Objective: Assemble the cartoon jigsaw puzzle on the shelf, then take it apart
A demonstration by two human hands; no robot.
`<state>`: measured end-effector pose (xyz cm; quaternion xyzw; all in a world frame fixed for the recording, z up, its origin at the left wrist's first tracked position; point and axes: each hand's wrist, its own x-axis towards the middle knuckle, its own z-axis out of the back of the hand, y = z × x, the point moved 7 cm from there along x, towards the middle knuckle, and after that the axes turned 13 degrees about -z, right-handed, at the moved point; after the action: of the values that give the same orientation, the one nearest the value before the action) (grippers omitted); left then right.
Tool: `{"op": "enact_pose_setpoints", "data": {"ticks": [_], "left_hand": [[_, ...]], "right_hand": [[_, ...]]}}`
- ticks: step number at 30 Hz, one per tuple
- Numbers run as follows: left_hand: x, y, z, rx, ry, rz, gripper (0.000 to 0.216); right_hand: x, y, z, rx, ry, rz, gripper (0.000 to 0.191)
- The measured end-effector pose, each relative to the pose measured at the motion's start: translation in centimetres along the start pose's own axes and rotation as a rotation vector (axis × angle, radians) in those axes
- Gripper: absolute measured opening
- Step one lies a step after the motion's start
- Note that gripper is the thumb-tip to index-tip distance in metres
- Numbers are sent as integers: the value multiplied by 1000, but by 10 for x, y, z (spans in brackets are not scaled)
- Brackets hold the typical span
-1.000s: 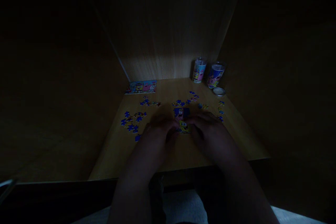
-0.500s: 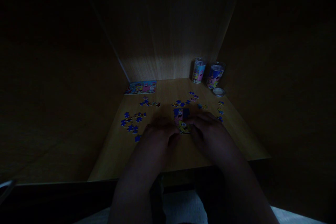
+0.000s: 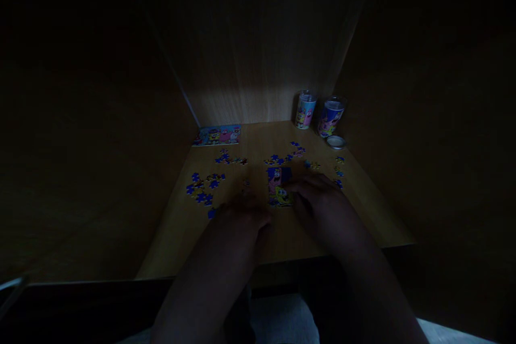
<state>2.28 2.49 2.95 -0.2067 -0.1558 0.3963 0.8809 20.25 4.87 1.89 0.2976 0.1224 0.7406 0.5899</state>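
Left forearm (image 3: 203, 285) and right forearm (image 3: 373, 269) slant inward from below. The left hand (image 3: 244, 217) is palm down, partly lost in shadow; the right hand (image 3: 320, 199), slightly farther forward, curls its fingers (image 3: 306, 187) inward

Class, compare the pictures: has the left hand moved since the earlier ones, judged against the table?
Yes: the left hand has drawn back toward the near edge of the table, away from the joined puzzle.
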Motion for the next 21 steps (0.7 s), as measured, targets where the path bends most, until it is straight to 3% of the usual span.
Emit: {"op": "enact_pose_setpoints", "data": {"ticks": [13, 17, 19, 21], "left_hand": [[-20, -30, -22, 23, 109, -4, 31], [-24, -59, -31, 53, 95, -31, 18], [-25, -78, -35, 58, 91, -52, 34], [-25, -94, -37, 67, 85, -61, 35]], "right_hand": [[0, -1, 0, 1, 4, -5, 31], [0, -1, -1, 7, 9, -3, 29], [0, -2, -1, 10, 4, 4, 28], [0, -3, -2, 5, 3, 4, 29]]}}
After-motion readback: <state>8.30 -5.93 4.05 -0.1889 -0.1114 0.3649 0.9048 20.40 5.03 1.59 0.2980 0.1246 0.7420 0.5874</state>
